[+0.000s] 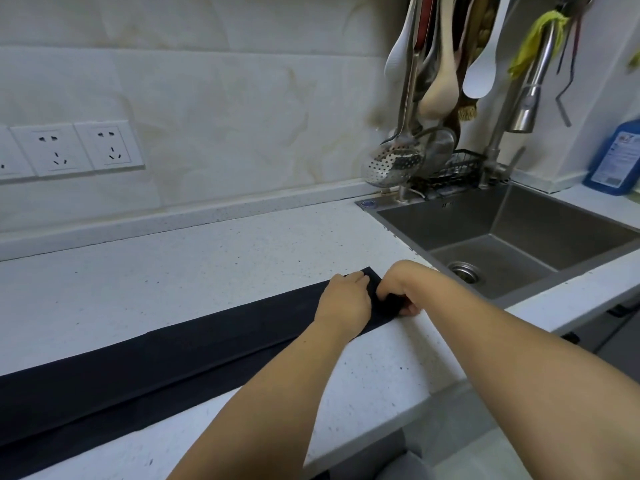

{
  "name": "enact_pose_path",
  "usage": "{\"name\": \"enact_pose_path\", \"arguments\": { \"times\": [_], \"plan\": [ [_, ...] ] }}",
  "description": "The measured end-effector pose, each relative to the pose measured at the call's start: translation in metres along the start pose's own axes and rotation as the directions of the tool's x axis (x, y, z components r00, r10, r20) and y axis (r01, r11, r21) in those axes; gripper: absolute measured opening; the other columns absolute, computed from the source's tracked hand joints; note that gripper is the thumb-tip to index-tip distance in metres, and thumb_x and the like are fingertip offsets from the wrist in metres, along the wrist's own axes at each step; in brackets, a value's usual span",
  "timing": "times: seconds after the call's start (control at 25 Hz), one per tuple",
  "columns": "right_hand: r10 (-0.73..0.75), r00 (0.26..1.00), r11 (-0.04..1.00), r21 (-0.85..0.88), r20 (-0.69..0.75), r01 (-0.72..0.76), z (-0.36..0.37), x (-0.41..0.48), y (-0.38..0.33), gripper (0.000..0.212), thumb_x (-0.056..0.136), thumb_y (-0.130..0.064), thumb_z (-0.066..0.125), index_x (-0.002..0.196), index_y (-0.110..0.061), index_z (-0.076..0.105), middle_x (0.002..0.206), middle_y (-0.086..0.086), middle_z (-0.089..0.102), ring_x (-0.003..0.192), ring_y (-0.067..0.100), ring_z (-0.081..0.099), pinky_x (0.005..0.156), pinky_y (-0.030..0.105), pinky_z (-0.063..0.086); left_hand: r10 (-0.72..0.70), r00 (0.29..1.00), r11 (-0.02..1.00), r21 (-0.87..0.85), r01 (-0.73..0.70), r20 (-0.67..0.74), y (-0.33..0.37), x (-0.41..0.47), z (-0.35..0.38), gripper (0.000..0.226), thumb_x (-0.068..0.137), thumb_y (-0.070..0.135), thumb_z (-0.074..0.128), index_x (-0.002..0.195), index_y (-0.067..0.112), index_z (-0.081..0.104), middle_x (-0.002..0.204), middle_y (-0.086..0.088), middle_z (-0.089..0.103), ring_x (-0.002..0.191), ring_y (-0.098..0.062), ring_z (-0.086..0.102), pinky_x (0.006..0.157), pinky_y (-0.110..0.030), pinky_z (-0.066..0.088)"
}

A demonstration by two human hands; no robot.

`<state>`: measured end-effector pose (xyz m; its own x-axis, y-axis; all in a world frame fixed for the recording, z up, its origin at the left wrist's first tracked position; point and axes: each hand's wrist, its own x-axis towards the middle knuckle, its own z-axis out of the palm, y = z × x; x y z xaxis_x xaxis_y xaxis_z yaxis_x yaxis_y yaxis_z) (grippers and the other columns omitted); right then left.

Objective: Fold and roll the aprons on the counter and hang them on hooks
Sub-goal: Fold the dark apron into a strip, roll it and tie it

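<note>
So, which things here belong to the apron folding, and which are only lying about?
Part of the job:
black apron, folded into a long strip
left hand and right hand, both at its end near the sink
counter

Just there:
sink
faucet
hanging utensils
blue bottle
wall sockets

Black apron (173, 368), folded strip on counter

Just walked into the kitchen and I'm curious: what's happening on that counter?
A person is working a black apron, folded into a long strip across the white counter. Both hands are at the strip's end nearest the sink: the left hand presses it flat while the right hand curls the end over, starting a roll. Most of the strip lies unrolled.
</note>
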<state>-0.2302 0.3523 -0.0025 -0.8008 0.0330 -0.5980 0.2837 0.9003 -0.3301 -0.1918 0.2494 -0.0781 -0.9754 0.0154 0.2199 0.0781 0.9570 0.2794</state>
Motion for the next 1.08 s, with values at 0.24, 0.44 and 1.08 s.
{"name": "enact_pose_path", "arguments": {
  "times": [0.24, 0.44, 1.08],
  "plan": [
    [-0.258, 0.879, 0.907, 0.215, -0.4, 0.363, 0.027, 0.005, 0.025, 0.007, 0.079, -0.001, 0.054, 0.076, -0.006, 0.059, 0.078, 0.011, 0.057, 0.069, 0.023, 0.051, 0.06, 0.027, 0.039, 0.004, 1.0, 0.999, -0.041, -0.004, 0.012, -0.002, -0.001, -0.006, 0.04, 0.102, 0.019, 0.033, 0.138, 0.009, 0.049, 0.147, -0.004, 0.044, 0.124, -0.026, 0.046, 0.105, -0.031, 0.032],
    [-0.47, 0.675, 0.841, -0.055, -0.568, 0.539, 0.059, -0.013, 0.033, 0.011, 0.088, -0.011, 0.039, 0.077, -0.015, 0.04, 0.081, 0.001, 0.045, 0.066, 0.017, 0.039, 0.058, 0.03, 0.029, -0.203, 0.977, 0.938, -0.273, 0.211, 0.059, 0.005, 0.003, -0.012, 0.034, 0.102, 0.024, 0.034, 0.083, 0.009, 0.057, 0.094, -0.006, 0.061, 0.09, -0.026, 0.057, 0.073, -0.034, 0.042],
    [-0.269, 0.896, 0.953, -0.231, -0.353, 0.195, 0.026, -0.001, 0.014, 0.031, 0.092, -0.012, 0.051, 0.065, -0.012, 0.038, 0.064, 0.001, 0.041, 0.053, 0.013, 0.036, 0.044, 0.023, 0.026, -0.092, 0.995, 0.988, -0.132, 0.087, -0.034, -0.006, 0.022, -0.01, 0.016, 0.097, 0.012, 0.051, 0.109, 0.006, 0.059, 0.122, -0.008, 0.045, 0.094, -0.023, 0.053, 0.075, -0.032, 0.046]
  ]
}}
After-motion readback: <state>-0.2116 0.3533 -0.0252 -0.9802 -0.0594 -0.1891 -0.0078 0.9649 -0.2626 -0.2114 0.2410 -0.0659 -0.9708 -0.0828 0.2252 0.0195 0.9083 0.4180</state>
